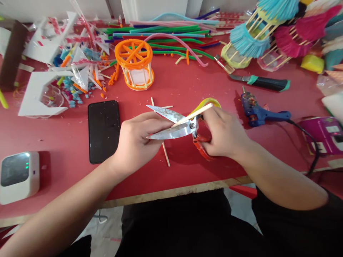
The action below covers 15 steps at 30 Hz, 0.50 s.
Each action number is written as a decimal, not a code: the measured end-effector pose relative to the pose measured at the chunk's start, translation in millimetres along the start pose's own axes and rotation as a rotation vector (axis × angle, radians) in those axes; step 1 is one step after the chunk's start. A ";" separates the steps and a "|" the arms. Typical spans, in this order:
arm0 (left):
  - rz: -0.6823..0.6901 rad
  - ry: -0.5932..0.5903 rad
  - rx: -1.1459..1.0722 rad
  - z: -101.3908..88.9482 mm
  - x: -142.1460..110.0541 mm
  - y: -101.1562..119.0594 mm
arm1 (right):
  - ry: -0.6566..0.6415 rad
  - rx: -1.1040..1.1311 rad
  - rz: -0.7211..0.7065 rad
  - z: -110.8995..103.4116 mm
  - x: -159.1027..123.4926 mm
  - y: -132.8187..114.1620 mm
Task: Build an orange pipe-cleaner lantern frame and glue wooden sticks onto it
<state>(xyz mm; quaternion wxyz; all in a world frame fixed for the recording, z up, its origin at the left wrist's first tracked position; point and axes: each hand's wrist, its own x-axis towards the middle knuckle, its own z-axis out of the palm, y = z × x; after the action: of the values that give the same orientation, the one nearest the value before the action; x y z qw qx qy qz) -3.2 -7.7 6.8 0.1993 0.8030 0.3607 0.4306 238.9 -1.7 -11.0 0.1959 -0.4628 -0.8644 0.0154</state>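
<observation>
My right hand (223,130) is closed round the handles of a pair of scissors (174,132), one handle yellow and one red. The scissor blades stand apart and point left. My left hand (143,137) pinches a thin wooden stick (199,111), which slants up to the right between the blades near the pivot. Beneath the scissors, more thin sticks (166,154) lie crossed on the red table, partly hidden by my left hand and the blades. Beyond my hands stands a small round frame (135,64) of orange pipe cleaners and pale sticks.
A black phone (104,131) lies left of my left hand. To the right are a blue glue gun (258,109) with its cord and a utility knife (264,82). Pipe cleaners (166,35), scraps (76,76) and stick-and-fringe pieces (249,41) line the back. A white device (20,176) sits at left.
</observation>
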 end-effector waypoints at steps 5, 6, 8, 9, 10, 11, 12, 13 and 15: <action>0.004 -0.003 0.044 0.5 -2.0 -0.7 | 0.028 -0.008 0.000 1.7 -0.6 0.4; 0.008 -0.002 0.039 0.5 -2.5 -1.0 | 0.035 -0.015 0.002 2.3 -0.9 0.6; 0.006 -0.003 0.035 0.5 -3.5 -1.4 | 0.046 -0.027 0.013 3.6 -1.7 0.8; 0.000 -0.002 0.034 0.5 -3.9 -1.4 | 0.044 -0.030 0.023 4.1 -2.2 0.8; -0.005 -0.001 0.033 0.5 -4.2 -1.3 | 0.035 -0.031 0.034 4.6 -2.7 0.7; -0.006 0.004 0.032 0.6 -4.5 -1.1 | 0.024 -0.032 0.045 4.9 -3.1 0.5; -0.010 0.009 0.037 0.7 -4.7 -0.9 | 0.015 -0.034 0.053 5.1 -3.5 0.4; -0.019 0.010 0.049 0.9 -4.8 -0.7 | 0.008 -0.036 0.057 5.1 -3.7 0.3; -0.045 0.003 0.080 1.4 -4.8 -0.5 | 0.003 -0.038 0.058 4.4 -3.3 0.0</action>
<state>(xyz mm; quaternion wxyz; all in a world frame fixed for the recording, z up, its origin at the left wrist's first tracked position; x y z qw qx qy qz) -4.0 -11.0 3.1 0.1762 0.8012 0.3959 0.4127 239.0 -3.7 -16.1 0.1877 -0.4911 -0.8506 0.0042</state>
